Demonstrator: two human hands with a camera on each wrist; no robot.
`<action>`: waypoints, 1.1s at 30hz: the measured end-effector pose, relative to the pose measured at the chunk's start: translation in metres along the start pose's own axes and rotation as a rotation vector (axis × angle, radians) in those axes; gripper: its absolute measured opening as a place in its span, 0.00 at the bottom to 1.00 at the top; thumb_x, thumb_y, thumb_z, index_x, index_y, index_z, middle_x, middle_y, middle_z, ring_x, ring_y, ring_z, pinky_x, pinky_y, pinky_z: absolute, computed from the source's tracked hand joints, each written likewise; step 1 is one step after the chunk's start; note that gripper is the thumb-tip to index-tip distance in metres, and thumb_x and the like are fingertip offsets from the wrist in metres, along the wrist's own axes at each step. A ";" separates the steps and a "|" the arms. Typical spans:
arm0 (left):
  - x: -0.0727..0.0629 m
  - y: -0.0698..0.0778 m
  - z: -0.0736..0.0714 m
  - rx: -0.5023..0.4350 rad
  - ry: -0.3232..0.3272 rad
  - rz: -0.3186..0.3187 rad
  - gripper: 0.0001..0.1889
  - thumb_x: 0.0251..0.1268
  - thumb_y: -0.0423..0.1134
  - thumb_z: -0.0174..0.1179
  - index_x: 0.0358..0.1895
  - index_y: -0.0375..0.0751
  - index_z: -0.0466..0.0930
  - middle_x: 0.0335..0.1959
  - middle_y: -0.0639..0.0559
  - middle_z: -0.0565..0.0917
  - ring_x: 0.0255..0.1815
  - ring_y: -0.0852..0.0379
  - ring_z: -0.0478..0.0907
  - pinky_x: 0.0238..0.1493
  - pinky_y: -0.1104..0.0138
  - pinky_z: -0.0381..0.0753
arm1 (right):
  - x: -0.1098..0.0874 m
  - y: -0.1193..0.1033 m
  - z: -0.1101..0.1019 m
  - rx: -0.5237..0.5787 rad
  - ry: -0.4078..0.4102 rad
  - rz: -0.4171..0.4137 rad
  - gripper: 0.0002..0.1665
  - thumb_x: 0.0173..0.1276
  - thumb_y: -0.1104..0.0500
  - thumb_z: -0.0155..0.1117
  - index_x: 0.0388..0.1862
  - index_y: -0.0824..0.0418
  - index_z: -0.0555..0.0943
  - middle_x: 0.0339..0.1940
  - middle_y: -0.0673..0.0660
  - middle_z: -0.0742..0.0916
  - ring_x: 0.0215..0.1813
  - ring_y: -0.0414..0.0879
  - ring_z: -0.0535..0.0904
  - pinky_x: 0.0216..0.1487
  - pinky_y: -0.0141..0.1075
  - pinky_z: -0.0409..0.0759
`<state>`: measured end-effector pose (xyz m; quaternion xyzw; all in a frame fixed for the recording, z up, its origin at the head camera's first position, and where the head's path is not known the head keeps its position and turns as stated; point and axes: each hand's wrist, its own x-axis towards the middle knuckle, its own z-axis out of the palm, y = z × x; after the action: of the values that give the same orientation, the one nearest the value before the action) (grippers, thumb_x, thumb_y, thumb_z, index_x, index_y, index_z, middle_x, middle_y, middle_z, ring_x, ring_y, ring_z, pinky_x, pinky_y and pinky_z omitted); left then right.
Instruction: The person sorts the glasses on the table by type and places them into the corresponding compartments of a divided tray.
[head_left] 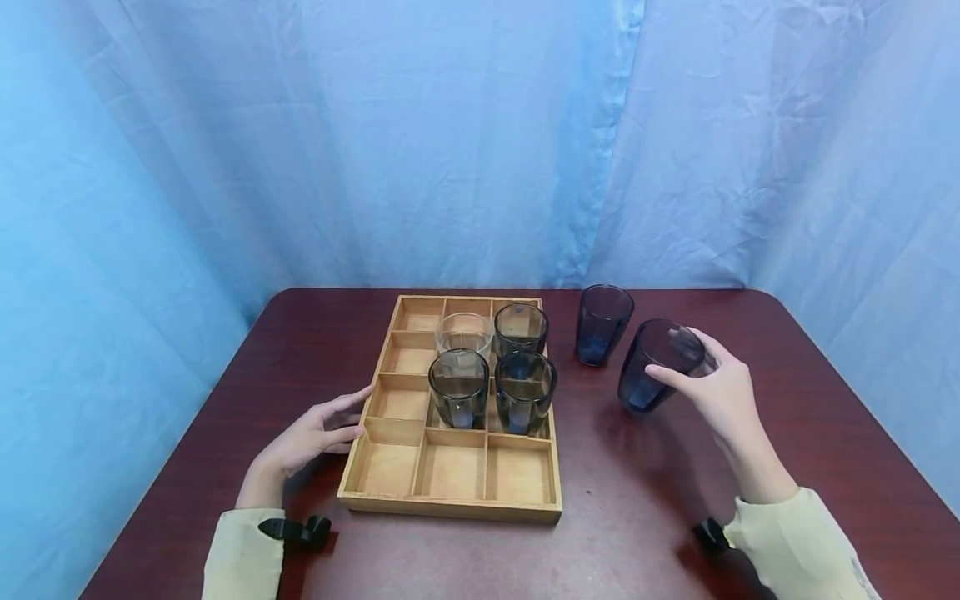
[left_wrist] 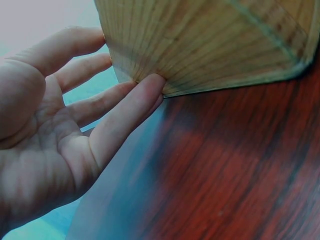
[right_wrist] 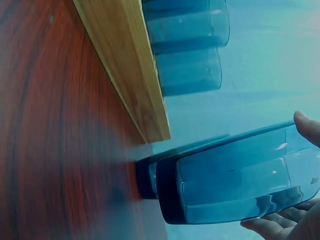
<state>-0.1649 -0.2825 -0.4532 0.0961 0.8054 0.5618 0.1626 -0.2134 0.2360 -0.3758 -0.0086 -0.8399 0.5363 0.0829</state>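
My right hand grips a dark blue drinking glass near its rim, thumb on one side and fingers on the other. The glass leans, and in the right wrist view its base looks raised off the table. My left hand touches the left side of a wooden compartment tray with extended fingers and thumb. Inside the tray stand a clear glass and three smoky dark glasses, one in the middle column and two in the right column.
Another dark blue glass stands upright on the table, between the tray and the held glass and farther back. The dark red wooden table has rounded far corners. Pale blue curtains hang behind it and at both sides.
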 end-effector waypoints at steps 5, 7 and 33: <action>-0.001 -0.001 0.000 -0.014 0.000 -0.005 0.36 0.70 0.40 0.58 0.77 0.45 0.52 0.76 0.30 0.53 0.68 0.30 0.66 0.52 0.55 0.84 | -0.008 -0.003 0.002 0.011 -0.014 -0.004 0.44 0.55 0.54 0.77 0.71 0.54 0.69 0.51 0.30 0.81 0.47 0.24 0.77 0.41 0.14 0.74; -0.001 -0.001 0.000 -0.016 -0.001 -0.003 0.36 0.70 0.39 0.58 0.77 0.45 0.52 0.76 0.30 0.52 0.68 0.30 0.65 0.52 0.55 0.84 | -0.011 -0.004 0.004 0.035 -0.023 -0.011 0.44 0.55 0.56 0.77 0.70 0.55 0.69 0.50 0.31 0.81 0.47 0.24 0.78 0.42 0.14 0.75; 0.003 -0.003 0.001 -0.019 0.013 -0.033 0.36 0.69 0.40 0.58 0.77 0.49 0.52 0.76 0.33 0.55 0.68 0.32 0.66 0.52 0.56 0.84 | -0.045 -0.023 0.027 0.008 -0.130 -0.145 0.42 0.54 0.61 0.77 0.69 0.59 0.71 0.55 0.32 0.79 0.52 0.21 0.75 0.46 0.15 0.75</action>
<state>-0.1671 -0.2813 -0.4565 0.0778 0.8025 0.5673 0.1675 -0.1717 0.1971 -0.3724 0.0877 -0.8398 0.5316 0.0667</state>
